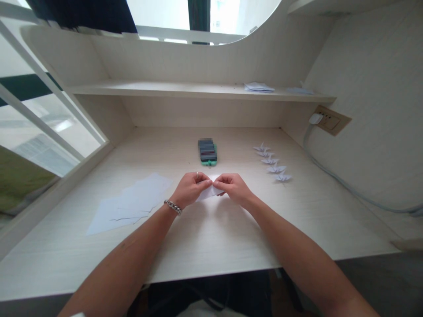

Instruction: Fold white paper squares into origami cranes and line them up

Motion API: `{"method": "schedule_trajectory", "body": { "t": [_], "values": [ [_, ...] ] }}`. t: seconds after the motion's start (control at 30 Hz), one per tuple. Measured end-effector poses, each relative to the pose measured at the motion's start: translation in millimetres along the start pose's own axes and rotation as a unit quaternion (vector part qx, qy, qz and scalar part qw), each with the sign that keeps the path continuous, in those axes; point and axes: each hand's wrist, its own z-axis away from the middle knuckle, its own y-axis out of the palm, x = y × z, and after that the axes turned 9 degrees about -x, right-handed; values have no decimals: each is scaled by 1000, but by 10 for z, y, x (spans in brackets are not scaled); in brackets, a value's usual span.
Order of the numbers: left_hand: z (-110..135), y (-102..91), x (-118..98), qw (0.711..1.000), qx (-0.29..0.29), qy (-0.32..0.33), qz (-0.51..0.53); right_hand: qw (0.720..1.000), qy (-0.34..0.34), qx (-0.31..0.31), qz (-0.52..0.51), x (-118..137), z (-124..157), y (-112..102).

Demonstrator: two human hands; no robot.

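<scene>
Pale desk (228,246): left hand (190,188) and right hand (235,186) pinch white paper (207,193), where light, even fingertip pressure should keep edges aligned.

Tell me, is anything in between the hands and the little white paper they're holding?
Nothing that I can see: the left hand and right hand both pinch the little white paper directly.

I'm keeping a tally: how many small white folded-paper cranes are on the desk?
5 small white folded-paper cranes, in a slanting row on the pale desk, right of the right hand: farthest, second, middle, fourth, nearest. None seems hidden.
</scene>
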Motion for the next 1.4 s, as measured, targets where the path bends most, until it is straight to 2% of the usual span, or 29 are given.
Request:
{"method": "schedule_trajectory", "body": {
  "t": [0.2, 0.33, 0.43, 0.6, 0.8, 0.97, 1.2, 1.4],
  "values": [
    [-76, -197, -30, 995, -66, -49, 51, 1000, 13, -4, -2, 118, 0, -135],
    [-99, -262, -30, 992, -85, -55, 78, 999, 11, -49, -13, 160, -16, -210],
    [-87, -235, -21, 994, -76, -41, 68, 998, 10, -55, -18, 136, -17, -189],
    [-64, -171, -9, 997, -57, -20, 38, 1000, -4, 8, 6, 51, 9, -87],
    [-55, -180, -10, 997, -40, -32, 60, 1000, -16, 8, 25, 60, 9, -103],
    [-28, -130, 5, 999, -22, -21, 33, 998, -12, 26, 49, 20, -9, -88],
    [-30, -72, 35, 995, 5, -69, 75, 997, -40, 5, 60, 29, 2, -57],
    [-27, -67, 41, 998, 22, -54, 37, 997, -43, -5, 68, 33, -2, -64]
  ]
}}
